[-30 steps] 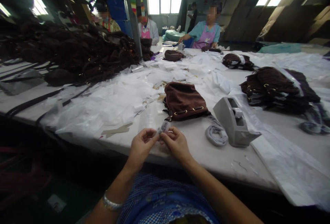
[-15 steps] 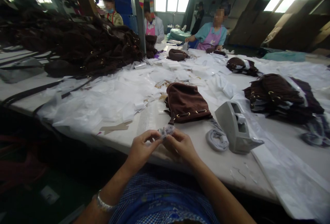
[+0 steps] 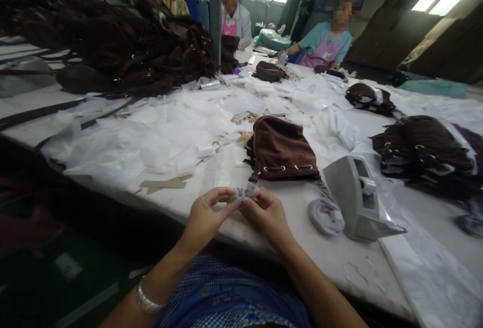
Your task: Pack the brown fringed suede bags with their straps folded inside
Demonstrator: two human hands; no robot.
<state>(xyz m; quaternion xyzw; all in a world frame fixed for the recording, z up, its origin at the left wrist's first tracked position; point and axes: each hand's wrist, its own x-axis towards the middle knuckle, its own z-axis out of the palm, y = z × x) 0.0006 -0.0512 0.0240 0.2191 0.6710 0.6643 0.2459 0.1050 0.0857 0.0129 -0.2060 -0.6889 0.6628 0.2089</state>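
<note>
My left hand [image 3: 211,215] and my right hand [image 3: 269,217] meet at the near table edge, thumbs and fingers pinched on a small crumpled piece of clear plastic wrap [image 3: 244,193]. What the wrap covers, if anything, cannot be made out. Just beyond my fingers lies a dark brown drawstring bag [image 3: 285,149] with gold eyelets, one short strap end reaching down to the wrap. To its right is a coiled strap [image 3: 327,216] in greyish wrapping. A grey tape dispenser [image 3: 354,199] stands beside the coil.
Thin white sheets and plastic bags [image 3: 143,137] cover much of the table [image 3: 302,247]. Brown cardboard strips [image 3: 166,183] lie left. Heaps of brown bags rise at far left [image 3: 143,51] and right [image 3: 430,149]. Across the table, a person in a pink apron [image 3: 324,49] works.
My view has shifted, so the bag and tape dispenser appear farther right. Both hands keep pinching the plastic wrap in nearly the same place, with only slight finger movement.
</note>
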